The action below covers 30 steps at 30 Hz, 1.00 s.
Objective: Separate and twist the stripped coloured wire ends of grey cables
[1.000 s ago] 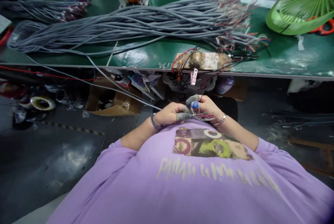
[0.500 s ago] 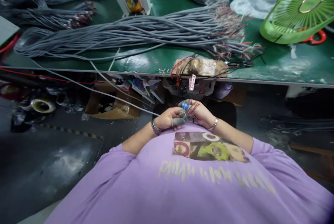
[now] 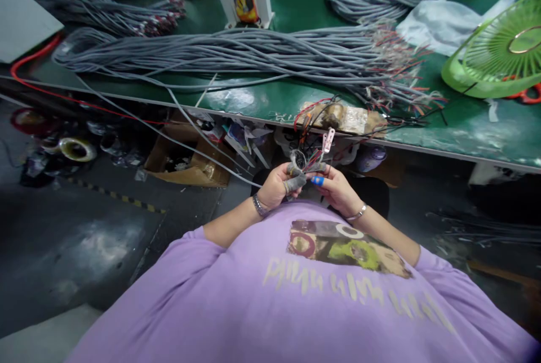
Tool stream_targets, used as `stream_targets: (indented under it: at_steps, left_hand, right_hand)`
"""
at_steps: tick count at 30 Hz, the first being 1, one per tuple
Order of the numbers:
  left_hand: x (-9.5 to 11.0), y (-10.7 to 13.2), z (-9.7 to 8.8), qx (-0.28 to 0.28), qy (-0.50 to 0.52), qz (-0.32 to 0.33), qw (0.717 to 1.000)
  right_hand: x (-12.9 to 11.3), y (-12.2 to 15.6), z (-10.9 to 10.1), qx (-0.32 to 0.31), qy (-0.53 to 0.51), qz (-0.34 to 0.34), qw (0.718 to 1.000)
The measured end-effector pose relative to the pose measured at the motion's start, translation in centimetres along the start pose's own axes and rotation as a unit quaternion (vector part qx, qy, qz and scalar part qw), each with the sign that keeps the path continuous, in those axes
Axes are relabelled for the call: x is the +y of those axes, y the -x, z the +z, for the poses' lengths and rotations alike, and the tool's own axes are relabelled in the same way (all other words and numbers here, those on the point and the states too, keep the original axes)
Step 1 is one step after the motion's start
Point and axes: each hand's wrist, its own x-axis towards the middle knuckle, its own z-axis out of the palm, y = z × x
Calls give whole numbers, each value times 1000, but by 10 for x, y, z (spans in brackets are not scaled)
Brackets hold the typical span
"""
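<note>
My left hand [image 3: 274, 187], with grey covers on its fingertips, is closed round the end of a grey cable [image 3: 248, 181] just above my lap. Thin coloured wires [image 3: 313, 158], red and green among them, fan out of that end beside a loop of pale, wispy strands [image 3: 297, 158]. Thumb and fingers of my right hand [image 3: 341, 189] pinch at the wires, close against the left fingertips; a blue wrap circles one of its digits. Exactly which strands it grips is hidden. The cable runs left and up to the table.
A long bundle of grey cables [image 3: 236, 50] with frayed ends lies across the green table [image 3: 469, 137]. Near its edge sits a taped block [image 3: 355, 119] with a pink clip [image 3: 328, 140]. A green fan [image 3: 473, 72] stands right; a cardboard box [image 3: 198, 174] is below.
The view has shifted, so the table appears farther right. My right hand has turned, its blue-wrapped digit now lower and nearer me. The coloured wires now point up, and the pale strands show as a loop.
</note>
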Motion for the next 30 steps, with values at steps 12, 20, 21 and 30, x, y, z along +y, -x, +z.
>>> stream_targets:
  at_steps: [12, 20, 21, 30]
  left_hand:
    - [2, -4, 9, 33, -21, -11, 999]
    - [2, -5, 9, 11, -23, -30, 999]
    - [2, -6, 9, 8, -21, -35, 999]
    - [-1, -10, 11, 41, -8, -47, 998]
  right_hand:
    - [-10, -1, 7, 102, -21, -63, 993]
    - [-13, 2, 10, 1, -22, -36, 999]
    - [-14, 1, 11, 4, -23, -37, 999]
    - [-14, -9, 15, 87, -17, -20, 996]
